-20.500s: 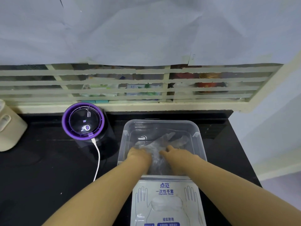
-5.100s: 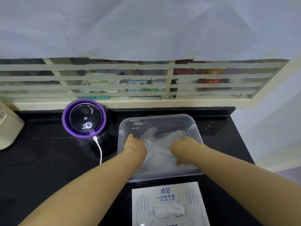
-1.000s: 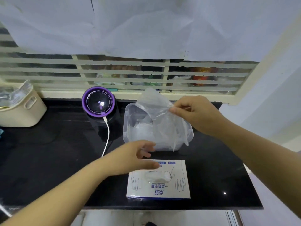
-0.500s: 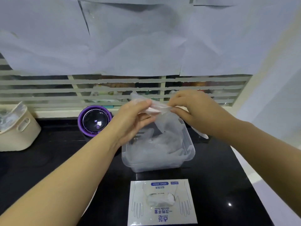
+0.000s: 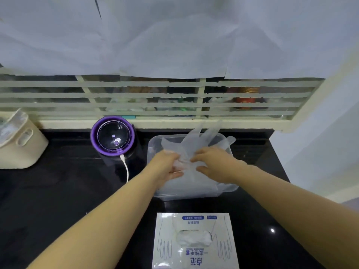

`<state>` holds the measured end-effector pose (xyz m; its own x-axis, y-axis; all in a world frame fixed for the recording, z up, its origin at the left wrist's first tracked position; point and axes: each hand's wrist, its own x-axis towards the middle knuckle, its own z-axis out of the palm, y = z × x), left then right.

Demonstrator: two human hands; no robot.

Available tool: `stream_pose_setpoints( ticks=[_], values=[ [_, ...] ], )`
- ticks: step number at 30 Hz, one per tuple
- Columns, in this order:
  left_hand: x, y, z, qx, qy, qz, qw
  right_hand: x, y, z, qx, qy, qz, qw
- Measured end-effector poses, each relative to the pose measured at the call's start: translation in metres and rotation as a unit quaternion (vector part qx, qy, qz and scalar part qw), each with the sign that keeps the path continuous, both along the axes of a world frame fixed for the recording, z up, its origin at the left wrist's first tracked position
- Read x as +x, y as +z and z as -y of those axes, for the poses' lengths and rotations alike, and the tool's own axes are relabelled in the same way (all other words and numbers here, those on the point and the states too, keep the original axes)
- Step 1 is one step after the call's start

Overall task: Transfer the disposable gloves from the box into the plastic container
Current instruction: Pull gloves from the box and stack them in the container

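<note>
I note left hand (image 5: 166, 167) and right hand (image 5: 216, 164) pinching one glove (image 5: 196, 141) over part-filled container (image 5: 232, 188); box (image 5: 194, 221), near edge of counter (image 5: 58, 191), holds more.

Left hand (image 5: 167, 167) and right hand (image 5: 214, 164) on clear glove (image 5: 198, 141) over plastic container (image 5: 232, 188)

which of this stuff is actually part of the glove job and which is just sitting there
Part of the job: glove box; plastic container; the glove held over it by the left hand and right hand.

Just lying about: purple round device with its white cable; cream basket at the left of the black counter.
</note>
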<state>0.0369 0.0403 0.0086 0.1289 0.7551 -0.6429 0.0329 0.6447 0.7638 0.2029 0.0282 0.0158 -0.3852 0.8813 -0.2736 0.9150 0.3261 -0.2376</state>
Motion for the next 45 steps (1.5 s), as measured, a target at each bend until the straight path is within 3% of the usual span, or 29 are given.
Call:
stream_pose_setpoints(
  ticks=[5,7,8,10,13,16,19,21,25,29,31,34,36,38,41,45],
  values=[
    [-0.005,0.006,-0.003,-0.041,-0.046,-0.063,0.996,-0.007,-0.027,-0.018,-0.080,0.003,0.036,0.996],
    [-0.018,0.013,-0.004,-0.005,-0.080,-0.117,0.990,-0.010,-0.035,-0.021,-0.129,0.004,0.037,0.991],
    [-0.025,0.018,-0.005,0.041,-0.126,-0.186,0.973,-0.011,-0.039,-0.023,-0.152,0.007,0.033,0.988],
    [-0.033,0.024,-0.009,0.179,-0.213,-0.352,0.893,-0.015,-0.045,-0.024,-0.180,0.020,0.033,0.983],
    [-0.018,0.020,-0.018,0.297,-0.348,-0.422,0.783,-0.020,-0.052,-0.024,-0.195,0.033,0.029,0.980],
    [0.006,-0.013,-0.021,0.245,-0.505,-0.462,0.687,-0.020,-0.053,-0.024,-0.201,0.031,0.033,0.979],
    [0.013,-0.038,-0.029,0.142,-0.594,-0.516,0.600,-0.011,-0.049,-0.023,-0.198,0.016,0.064,0.978],
    [0.015,-0.041,-0.031,0.099,-0.616,-0.531,0.573,-0.004,-0.050,-0.023,-0.208,0.003,0.082,0.975],
    [0.016,-0.046,-0.034,0.086,-0.609,-0.544,0.570,0.002,-0.052,-0.022,-0.236,-0.013,0.069,0.969],
    [0.016,-0.039,-0.031,0.088,-0.627,-0.563,0.531,0.005,-0.026,-0.018,-0.188,-0.033,0.014,0.982],
    [0.014,-0.031,-0.032,0.123,-0.605,-0.562,0.550,0.007,-0.004,-0.014,-0.123,-0.054,-0.031,0.990],
    [0.004,-0.017,-0.025,0.257,-0.496,-0.546,0.625,0.003,0.030,0.009,-0.020,-0.039,-0.104,0.994],
    [-0.004,-0.002,-0.006,0.353,-0.448,-0.495,0.656,-0.002,0.045,0.034,-0.026,0.003,-0.138,0.990],
    [-0.017,0.010,0.019,0.460,-0.414,-0.404,0.673,-0.008,0.043,0.058,-0.083,0.058,-0.115,0.988],
    [-0.038,0.012,0.058,0.551,-0.428,-0.310,0.646,-0.017,0.012,0.089,-0.151,0.102,-0.021,0.983],
    [-0.050,-0.017,0.089,0.454,-0.546,-0.342,0.616,-0.022,-0.029,0.110,-0.140,0.090,0.029,0.986]
  ],
)
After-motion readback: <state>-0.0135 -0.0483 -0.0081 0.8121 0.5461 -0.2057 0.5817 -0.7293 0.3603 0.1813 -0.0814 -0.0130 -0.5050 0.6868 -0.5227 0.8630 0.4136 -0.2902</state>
